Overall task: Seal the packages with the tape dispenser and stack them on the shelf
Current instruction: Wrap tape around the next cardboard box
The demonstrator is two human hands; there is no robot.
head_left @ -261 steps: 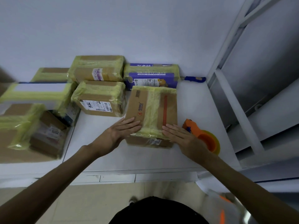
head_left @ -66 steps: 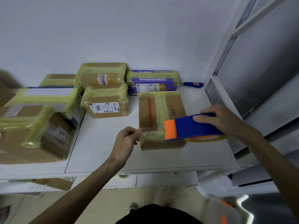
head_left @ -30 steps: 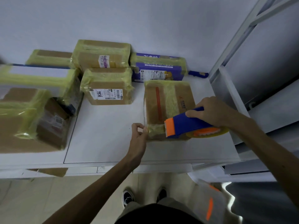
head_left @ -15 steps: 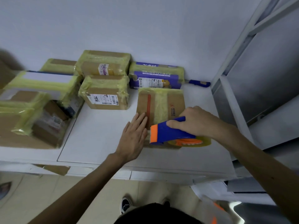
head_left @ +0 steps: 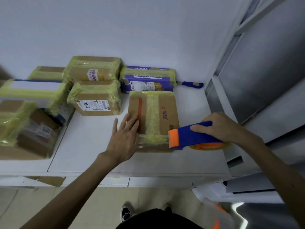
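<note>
Curled round the blue plastic tape dispenser with an orange front (head_left: 193, 138), the right hand (head_left: 221, 128) grips its body from above, thumb on the near side; the orange front touches the near right corner of the flat brown cardboard package (head_left: 166, 113) and hides that corner. Under the dispenser the roll of yellowish tape (head_left: 209, 146) shows a little. The left hand (head_left: 123, 138) holds nothing; its fingers are straight and spread, and they press flat on the left part of the package's top, beside a red stripe; the palm covers the near left corner. A band of yellowish tape (head_left: 153, 139) runs along the near edge between the two hands, and one more band crosses the top from front to back.

The package lies on the white table (head_left: 89, 146), near the front edge, right of the middle. Its far edge is just beside a purple printed box wrapped in yellowish tape (head_left: 148, 80). To the left, a little apart, stands a taped cardboard box with a white barcode label (head_left: 95, 100); behind this one is a similar taped box with a small pink label (head_left: 92, 70). Further left several bigger taped cartons (head_left: 24, 129) are crowded together and fill that side of the table. By the wall, right of the purple box, lies a small blue-handled tool (head_left: 191, 84); what kind, I cannot tell. A grey metal shelf frame (head_left: 247, 63) stands at the right of the table.
</note>
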